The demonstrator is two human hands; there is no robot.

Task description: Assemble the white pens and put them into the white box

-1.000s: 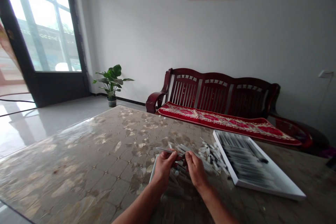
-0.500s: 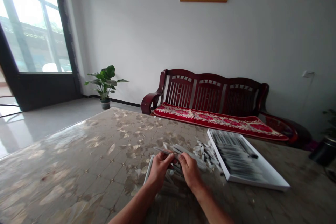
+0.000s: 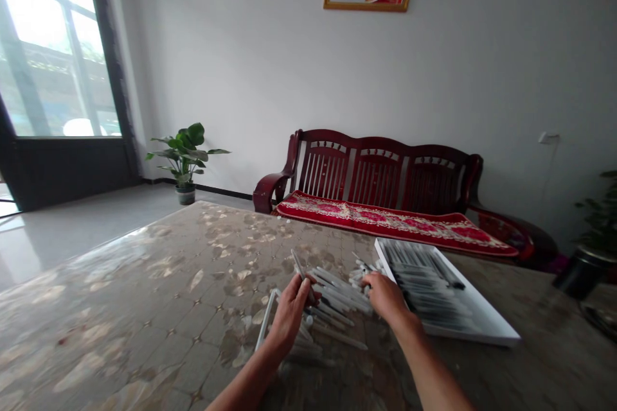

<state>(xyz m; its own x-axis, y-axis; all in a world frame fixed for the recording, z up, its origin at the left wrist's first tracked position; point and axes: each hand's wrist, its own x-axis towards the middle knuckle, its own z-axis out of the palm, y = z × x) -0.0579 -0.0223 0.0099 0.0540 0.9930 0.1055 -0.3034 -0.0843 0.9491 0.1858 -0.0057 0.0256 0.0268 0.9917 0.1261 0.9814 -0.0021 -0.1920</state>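
A slim greyish pen barrel (image 3: 297,263) points up and away from my left hand (image 3: 289,311), whose thumb and fingers are closed round its lower end. My right hand (image 3: 387,298) is over the heap of small white and black pen caps (image 3: 357,273), with its fingers bent down among them. Whatever those fingertips pinch is hidden. Between the hands lies a loose pile of clear pen barrels (image 3: 340,289). To the right of my right hand, a shallow white box (image 3: 489,298) holds rows of pens (image 3: 434,289).
The patterned table (image 3: 159,308) carries all these parts. Behind it stands a dark red wooden bench (image 3: 376,173) with a red floral cover (image 3: 395,221). A potted plant (image 3: 186,154) is on the floor at left; a black pot (image 3: 585,270) is at far right.
My hands were together at the pen barrel; the right hand has moved right to the caps. The barrel in my left hand now tilts more upward. The view has shifted slightly.
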